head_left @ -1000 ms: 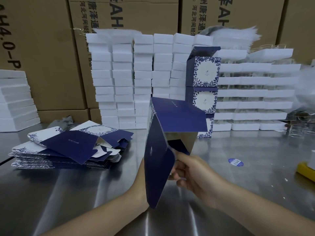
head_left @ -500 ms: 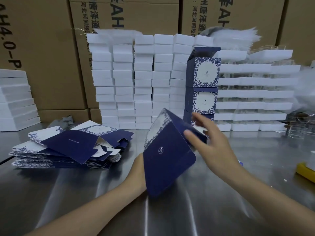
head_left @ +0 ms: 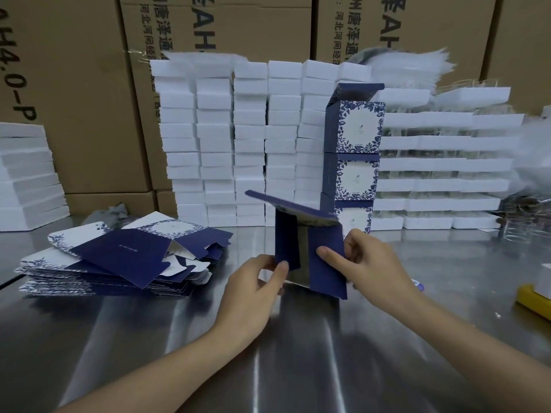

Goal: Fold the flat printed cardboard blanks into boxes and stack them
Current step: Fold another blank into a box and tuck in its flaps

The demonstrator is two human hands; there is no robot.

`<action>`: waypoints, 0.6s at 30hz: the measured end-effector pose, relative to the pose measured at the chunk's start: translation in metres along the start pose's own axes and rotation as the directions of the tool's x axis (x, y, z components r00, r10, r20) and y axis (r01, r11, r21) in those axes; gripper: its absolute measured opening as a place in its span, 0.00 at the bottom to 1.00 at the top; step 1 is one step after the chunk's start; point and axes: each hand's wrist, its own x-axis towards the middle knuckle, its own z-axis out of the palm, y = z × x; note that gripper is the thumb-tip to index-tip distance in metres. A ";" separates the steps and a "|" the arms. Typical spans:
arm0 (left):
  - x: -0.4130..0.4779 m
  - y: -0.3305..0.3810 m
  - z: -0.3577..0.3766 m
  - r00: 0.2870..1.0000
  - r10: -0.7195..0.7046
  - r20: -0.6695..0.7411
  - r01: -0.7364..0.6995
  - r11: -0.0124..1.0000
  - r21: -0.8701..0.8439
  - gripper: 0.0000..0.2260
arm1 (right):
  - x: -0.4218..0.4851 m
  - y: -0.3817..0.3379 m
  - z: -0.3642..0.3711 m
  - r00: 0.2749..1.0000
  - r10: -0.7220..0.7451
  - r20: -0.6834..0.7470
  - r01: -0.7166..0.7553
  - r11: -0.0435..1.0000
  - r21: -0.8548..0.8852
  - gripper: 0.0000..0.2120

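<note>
A half-formed navy cardboard box (head_left: 326, 263) stands on the steel table (head_left: 298, 353) in front of me, its open end facing me and showing a silver inside. My left hand (head_left: 253, 293) pinches its narrow left flap. My right hand (head_left: 366, 263) grips the wider right flap, thumb on its navy face. A lid panel sticks out flat above the box. Left of it lies a pile of flat printed blanks (head_left: 119, 257). Behind the box rises a stack of three folded blue-and-white boxes (head_left: 354, 153).
Columns of white foam blocks (head_left: 238, 144) line the back, with brown cartons (head_left: 74, 84) behind them. More white foam (head_left: 26, 174) sits at the far left. A yellow object (head_left: 533, 299) lies at the right edge.
The box has been turned so its open end faces me. My right hand came down from the top edge to the right flap; my left hand came round to the left flap.
</note>
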 end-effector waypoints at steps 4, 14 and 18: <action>-0.001 0.002 -0.001 0.999 0.021 -0.029 -0.023 0.998 -0.066 0.08 | 0.001 0.001 0.007 0.964 0.202 0.171 -0.219 0.972 0.089 0.20; -0.005 0.019 0.001 0.983 0.120 -0.141 -0.154 0.951 -0.268 0.24 | -0.004 0.005 0.016 0.886 0.413 0.208 -0.462 0.773 0.435 0.19; -0.012 0.027 0.011 0.976 -0.208 0.059 0.215 0.912 -0.349 0.45 | -0.012 -0.014 0.026 0.850 0.450 0.275 -0.502 0.531 0.682 0.20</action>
